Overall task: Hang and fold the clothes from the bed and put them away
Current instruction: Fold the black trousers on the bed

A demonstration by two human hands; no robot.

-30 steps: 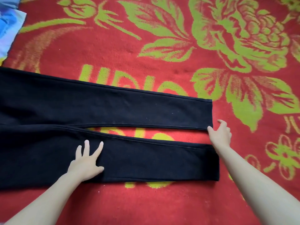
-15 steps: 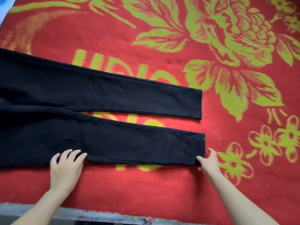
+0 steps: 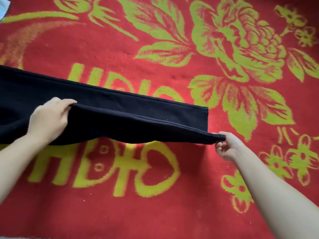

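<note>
A pair of black trousers lies across the red bed cover, legs pointing right. The far leg rests flat. The near leg is lifted off the cover and hangs over the far one. My left hand grips the near leg's edge around mid-length, fingers curled over the cloth. My right hand pinches the hem corner of that same leg at its right end. The waist end runs out of view on the left.
The red bed cover with green flowers and letters fills the view. A pale blue cloth peeks in at the top left corner.
Both hands have taken hold of the near trouser leg and lifted it from the cover, carrying it away from me toward the far leg. Green letters that it covered now show.
</note>
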